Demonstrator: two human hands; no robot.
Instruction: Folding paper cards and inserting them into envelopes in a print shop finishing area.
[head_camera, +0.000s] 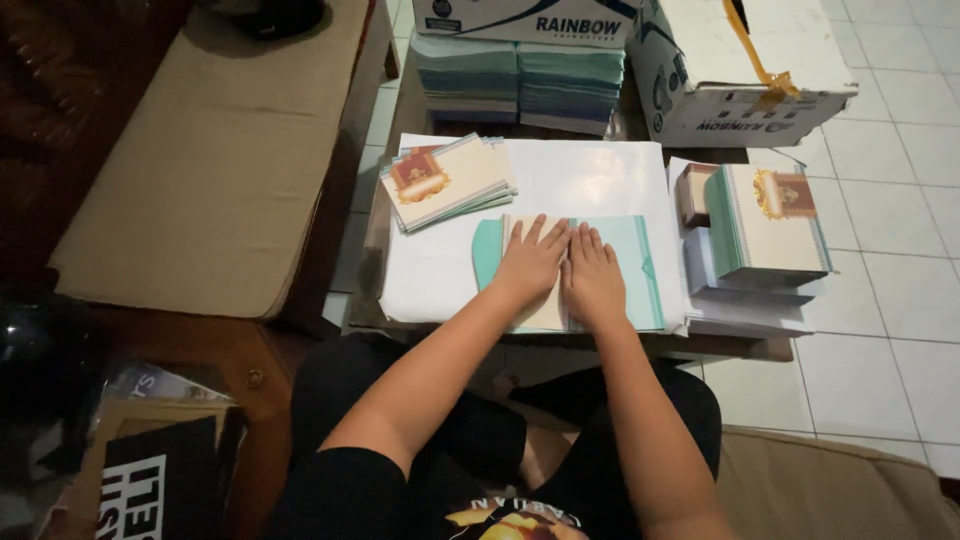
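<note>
On the low table (400, 300) over white tiles, the left hand (528, 262) and right hand (594, 275) lie flat, side by side, pressing a teal-and-cream card (640, 262) near the front edge, apparently creasing its fold; card stacks (445, 180) behind.

The folded card (570, 270) is light green at its sides and cream in the middle. The small card pile (445, 180) at eleven o'clock is cream with a red and gold picture and green edges. The tall pile (770, 225) at three o'clock looks the same. The sheets (590, 180) underneath are white. The floor tiles (890, 200) are white.
</note>
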